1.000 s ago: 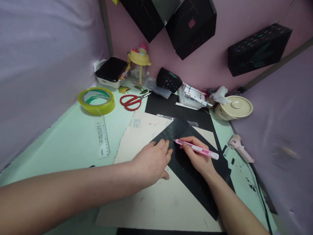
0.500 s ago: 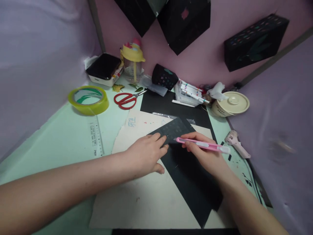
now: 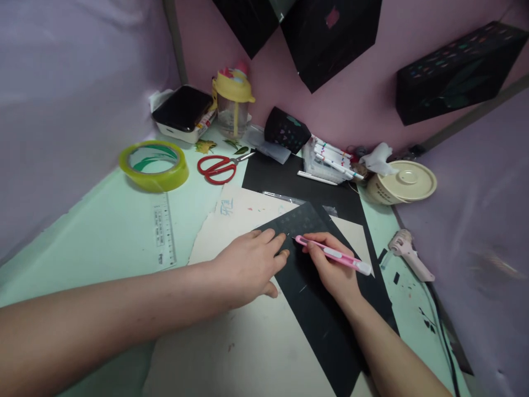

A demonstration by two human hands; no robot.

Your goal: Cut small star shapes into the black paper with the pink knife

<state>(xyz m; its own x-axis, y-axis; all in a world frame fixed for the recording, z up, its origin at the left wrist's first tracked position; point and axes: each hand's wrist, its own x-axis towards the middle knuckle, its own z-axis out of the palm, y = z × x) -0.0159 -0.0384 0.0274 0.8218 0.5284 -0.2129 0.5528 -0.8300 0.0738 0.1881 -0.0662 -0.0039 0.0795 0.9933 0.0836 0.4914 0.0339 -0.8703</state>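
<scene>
A strip of black card lies slantwise across a larger off-white sheet. My left hand rests with its fingers spread, the fingertips on the card's left edge near the far end. A pink utility knife is gripped in my right hand like a pen. Its blade tip points left at the card, close to my left fingertips; whether it touches I cannot tell. Small cut or drawn marks show on the card's far part, and faint pale lines cross it nearer to me.
Red-handled scissors, a yellow tape roll and a clear ruler lie at left. Behind are a lidded drinking cup and a box of white pens. At right sit a cream lidded pot and a glue gun.
The whole view has shifted a little. The knife's back end has swung toward me and its tip has come slightly closer to my left fingers. My left hand stays on the card.
</scene>
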